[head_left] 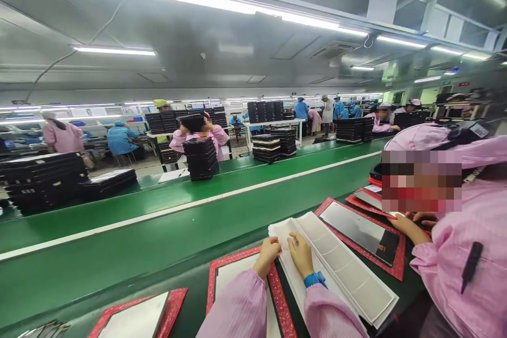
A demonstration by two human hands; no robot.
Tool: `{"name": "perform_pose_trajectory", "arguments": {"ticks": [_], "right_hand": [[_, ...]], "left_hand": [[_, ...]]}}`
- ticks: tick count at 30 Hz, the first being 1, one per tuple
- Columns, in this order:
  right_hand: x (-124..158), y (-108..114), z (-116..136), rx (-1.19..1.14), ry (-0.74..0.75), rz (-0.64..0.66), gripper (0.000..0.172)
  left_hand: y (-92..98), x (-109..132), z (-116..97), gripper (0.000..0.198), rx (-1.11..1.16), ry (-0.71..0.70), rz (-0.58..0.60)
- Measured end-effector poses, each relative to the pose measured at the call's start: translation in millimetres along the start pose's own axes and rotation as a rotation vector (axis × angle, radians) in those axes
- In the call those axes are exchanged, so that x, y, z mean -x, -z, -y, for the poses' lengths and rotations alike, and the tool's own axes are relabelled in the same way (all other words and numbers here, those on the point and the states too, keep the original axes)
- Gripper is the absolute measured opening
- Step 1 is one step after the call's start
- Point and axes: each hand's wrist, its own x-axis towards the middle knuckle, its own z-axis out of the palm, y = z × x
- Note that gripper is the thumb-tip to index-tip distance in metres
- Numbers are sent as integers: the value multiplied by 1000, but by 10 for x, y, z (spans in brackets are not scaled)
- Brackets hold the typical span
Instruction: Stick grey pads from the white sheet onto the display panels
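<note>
My left hand (270,254) is at the left edge of a stack of white sheets (289,280), its thumb and fingers pinched together. What lies between those fingertips is too small to make out. Over the same stack is my right hand (300,256), fingers loosely bent and apart, with a blue band (315,279) at the wrist. Beside it on the right lies a long sheet of pale rectangular labels (348,269). Under my left forearm, a flat whitish panel (233,270) rests on a red bubble-wrap pad (281,296), partly hidden by the sleeve.
To the right, a shiny panel (356,229) lies on a red pad (400,266), near a co-worker in pink (467,237). Another panel (134,317) sits at lower left. Beyond runs a green conveyor belt (190,227), with black tray stacks (200,158) along its far side.
</note>
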Motion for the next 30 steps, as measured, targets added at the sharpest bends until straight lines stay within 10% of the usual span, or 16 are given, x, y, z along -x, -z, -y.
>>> {"name": "perform_pose_trajectory", "arguments": {"ticks": [30], "right_hand": [[-35, 145, 262, -498, -204, -41, 38]], "left_hand": [[-71, -130, 17, 15, -46, -157, 44]]}}
